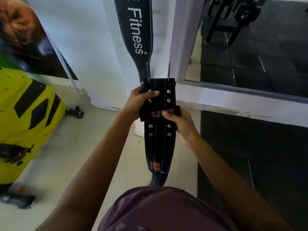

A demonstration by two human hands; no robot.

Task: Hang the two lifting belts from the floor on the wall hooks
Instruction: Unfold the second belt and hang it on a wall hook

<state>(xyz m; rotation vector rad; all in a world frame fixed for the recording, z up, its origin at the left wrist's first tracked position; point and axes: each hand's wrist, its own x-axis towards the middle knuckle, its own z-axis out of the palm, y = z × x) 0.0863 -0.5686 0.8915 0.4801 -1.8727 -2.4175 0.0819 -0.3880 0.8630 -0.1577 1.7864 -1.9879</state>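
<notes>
both hands (141, 100) gripping studded belt (159, 130), hook perhaps hidden

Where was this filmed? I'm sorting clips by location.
Most likely a gym: a black lifting belt held in both hands, another belt marked "Fitness" hanging on the wall, and dark rubber floor tiles below a wall mirror.

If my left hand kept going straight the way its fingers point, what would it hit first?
The left hand points right across the held belt; past the belt's edge, probably the white wall below the mirror, though depth is unclear.
</notes>
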